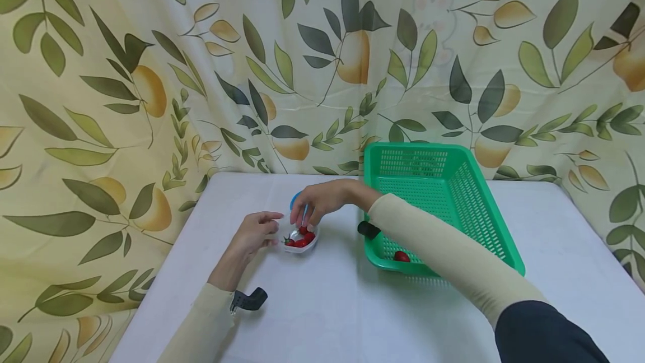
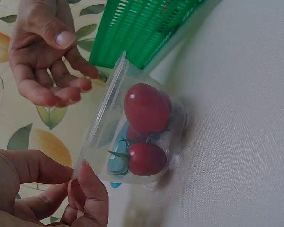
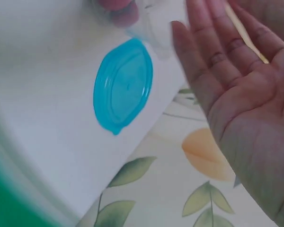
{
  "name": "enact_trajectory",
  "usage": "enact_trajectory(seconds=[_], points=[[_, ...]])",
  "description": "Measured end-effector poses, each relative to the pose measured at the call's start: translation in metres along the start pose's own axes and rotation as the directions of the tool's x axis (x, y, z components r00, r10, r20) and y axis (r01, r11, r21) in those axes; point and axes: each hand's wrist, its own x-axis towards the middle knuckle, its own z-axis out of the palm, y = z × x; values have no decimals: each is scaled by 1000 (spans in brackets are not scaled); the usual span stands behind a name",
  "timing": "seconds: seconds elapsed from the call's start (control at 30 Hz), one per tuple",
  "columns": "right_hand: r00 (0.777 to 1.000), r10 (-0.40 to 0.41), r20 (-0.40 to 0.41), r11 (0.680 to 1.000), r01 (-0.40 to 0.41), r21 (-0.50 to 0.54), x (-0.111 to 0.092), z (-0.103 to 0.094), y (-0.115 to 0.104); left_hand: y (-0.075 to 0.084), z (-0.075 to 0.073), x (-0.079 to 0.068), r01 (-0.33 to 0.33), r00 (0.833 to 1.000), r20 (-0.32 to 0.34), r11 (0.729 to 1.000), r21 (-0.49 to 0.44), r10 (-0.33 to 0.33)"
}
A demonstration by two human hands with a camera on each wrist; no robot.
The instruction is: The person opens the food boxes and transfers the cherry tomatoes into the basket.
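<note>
Handling Loose Tomatoes and Their Clear Container

Location: The clear container (image 2: 103, 111) stands on the white table (image 1: 312, 307), left of the green basket (image 1: 413, 162). It holds several tomatoes (image 2: 146, 109), at least one with a green stalk. A single tomato (image 1: 401, 256) lies at the near end of the basket. The blue lid (image 3: 125, 87) lies detached on the table beyond the container.

Hand state: The left hand (image 1: 252, 234) pinches the container rim between thumb and fingers. The right hand (image 1: 325, 198) is over the container, its fingers loosely bent and released; no tomato shows in its grasp.

Handling: Each tomato is probably light, with smooth, slippery skin and flesh that bruises or splits under pressure. Grip it across its widest part with the fingertip pads, using light, even force. Avoid lifting by the stalk, which may detach.

The container appears thin-walled, light and flexible. Steady it at the rim; squeezing the walls may deform them, and an unsupported container may slide or tip.
</note>
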Motion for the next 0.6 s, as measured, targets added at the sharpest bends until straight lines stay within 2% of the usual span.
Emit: enact_trajectory(seconds=[0.37, 0.6], points=[[994, 74, 85, 997, -71, -31, 19, 6, -4, 0, -1, 0, 0, 1000, -9, 1000, -10, -1], [989, 86, 120, 992, -73, -102, 30, 12, -1, -1, -1, 0, -13, 1000, -4, 1000, -17, 12]])
